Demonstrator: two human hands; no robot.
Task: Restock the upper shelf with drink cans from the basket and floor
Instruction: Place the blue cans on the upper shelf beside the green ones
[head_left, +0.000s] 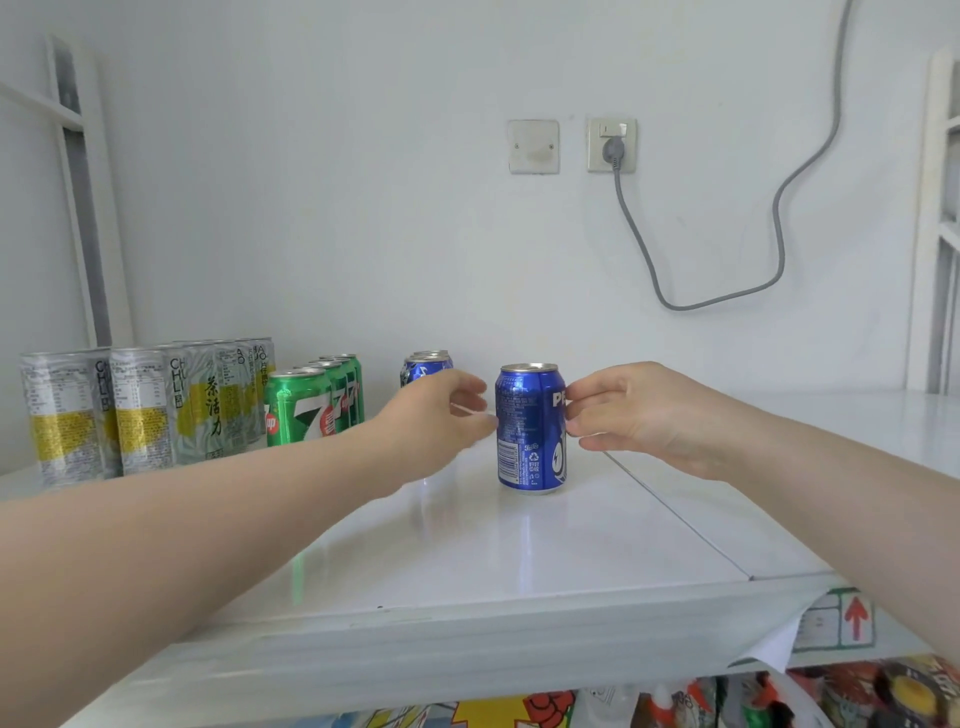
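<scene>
1. One blue can (531, 428) stands upright near the middle of the upper shelf (467, 545), apart from every other can.
2. More blue cans (427, 365) stand at 10 o'clock from it, mostly hidden behind the left hand. At least two tops show, and the exact count cannot be told.
3. Green cans (298, 408) stand in a single file running toward the wall, at 9 o'clock from the lone blue can. Four tops are visible.
4. Tall silver-and-yellow cans (145, 410) fill the far 9 o'clock end of the shelf in two files, with two cans at the front. The ones behind overlap too much to count.
5. The left hand (441, 415) reaches in from 8 o'clock with its fingers loosely bent and holds nothing. Its blurred fingertips lie just beside the blue can's left side, and whether they touch it cannot be told.
6. The right hand (639, 415) comes in from 4 o'clock. Its bent fingertips (571, 400) touch the can's right side but do not wrap round it, and the thumb sits lower, near the can.
7. The two hands are apart, with the can between them.
8. On the wall at 12 o'clock are one blank wall plate (534, 146) and one socket (612, 144) with a grey cable (779, 234) plugged in.
9. At 5 o'clock, one sticker (836, 618) with a red arrow sits on the shelf's front edge, above colourful packets (857, 691).
</scene>
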